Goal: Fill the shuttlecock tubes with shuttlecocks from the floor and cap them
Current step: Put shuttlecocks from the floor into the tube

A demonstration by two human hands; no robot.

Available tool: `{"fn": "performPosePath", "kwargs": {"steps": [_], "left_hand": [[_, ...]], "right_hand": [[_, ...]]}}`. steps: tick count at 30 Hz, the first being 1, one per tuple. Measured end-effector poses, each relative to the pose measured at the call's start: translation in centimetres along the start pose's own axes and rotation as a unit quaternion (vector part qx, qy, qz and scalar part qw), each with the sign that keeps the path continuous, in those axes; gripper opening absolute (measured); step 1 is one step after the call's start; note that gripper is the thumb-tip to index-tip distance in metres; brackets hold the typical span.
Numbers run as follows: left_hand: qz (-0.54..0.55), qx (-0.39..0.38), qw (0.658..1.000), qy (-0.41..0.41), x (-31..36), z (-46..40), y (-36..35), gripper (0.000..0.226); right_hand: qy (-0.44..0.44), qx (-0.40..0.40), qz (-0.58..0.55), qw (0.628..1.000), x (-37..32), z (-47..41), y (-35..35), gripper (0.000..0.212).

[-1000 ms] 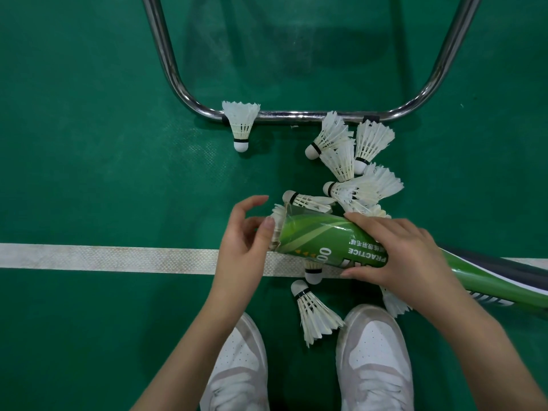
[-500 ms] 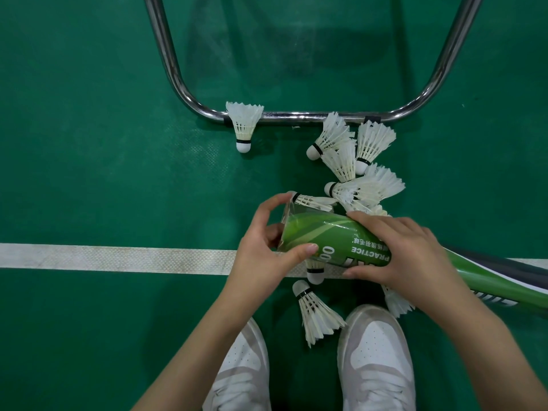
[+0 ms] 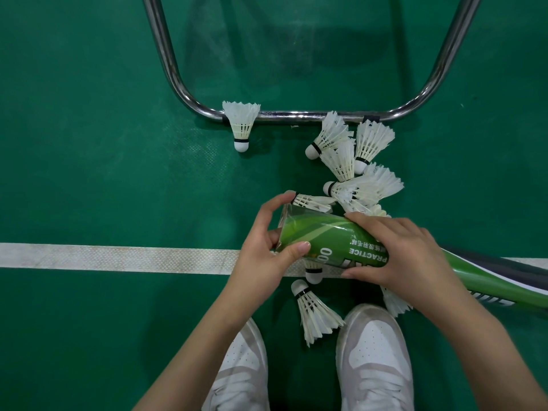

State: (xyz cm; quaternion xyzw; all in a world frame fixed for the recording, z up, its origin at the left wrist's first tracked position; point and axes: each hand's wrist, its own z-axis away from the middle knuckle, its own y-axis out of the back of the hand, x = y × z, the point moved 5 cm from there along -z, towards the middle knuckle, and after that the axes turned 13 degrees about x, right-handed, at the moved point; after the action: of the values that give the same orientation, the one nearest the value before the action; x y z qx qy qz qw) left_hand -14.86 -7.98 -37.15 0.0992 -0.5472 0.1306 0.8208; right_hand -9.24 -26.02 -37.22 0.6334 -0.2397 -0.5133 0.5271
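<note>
Fingers (image 3: 299,250) of the left hand (image 3: 264,247) curl round the clear cap (image 3: 284,216) at the tube (image 3: 326,241) mouth; the right hand (image 3: 406,256) grips the tube's middle, held level above the floor line (image 3: 118,258). Shuttlecocks (image 3: 350,161) lie scattered just beyond and beneath it.

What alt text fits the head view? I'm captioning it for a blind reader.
Two hands hold a green tube over a green floor: the left hand fits a clear cap on its end, the right hand grips its middle. Loose shuttlecocks lie around.
</note>
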Motion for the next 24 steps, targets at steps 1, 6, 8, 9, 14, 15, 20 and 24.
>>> {"fn": "performPosePath", "kwargs": {"steps": [1,6,8,9,14,15,20,24], "left_hand": [[0.003,-0.007,1.0,0.0,-0.09,0.01,-0.07,0.059],[0.001,-0.011,1.0,-0.005,-0.33,0.03,-0.2,0.06],[-0.011,0.001,1.0,-0.01,-0.15,0.13,-0.11,0.061],[-0.019,0.008,1.0,-0.014,-0.07,0.15,-0.05,0.062],[-0.043,0.022,0.999,-0.014,-0.03,-0.15,0.27,0.079],[-0.044,0.021,0.999,-0.014,-0.03,-0.2,0.28,0.081],[-0.026,0.008,1.0,-0.008,-0.02,-0.46,0.28,0.08],[-0.019,-0.005,1.0,-0.005,0.13,-0.45,0.03,0.074]], "right_hand": [[0.001,0.001,-0.001,1.0,-0.02,0.01,0.01,0.09],[-0.002,0.003,-0.004,1.0,-0.04,0.1,0.11,0.091],[-0.004,0.004,-0.007,1.0,0.0,0.05,0.13,0.09],[-0.005,0.003,-0.007,1.0,0.01,0.0,0.12,0.089],[-0.001,-0.005,-0.002,1.0,0.0,-0.06,-0.02,0.087],[-0.002,-0.007,-0.002,1.0,0.02,-0.03,-0.02,0.087],[-0.006,-0.003,-0.001,1.0,0.02,-0.03,0.01,0.09],[-0.002,0.001,-0.001,1.0,-0.02,-0.01,-0.02,0.09]]}}
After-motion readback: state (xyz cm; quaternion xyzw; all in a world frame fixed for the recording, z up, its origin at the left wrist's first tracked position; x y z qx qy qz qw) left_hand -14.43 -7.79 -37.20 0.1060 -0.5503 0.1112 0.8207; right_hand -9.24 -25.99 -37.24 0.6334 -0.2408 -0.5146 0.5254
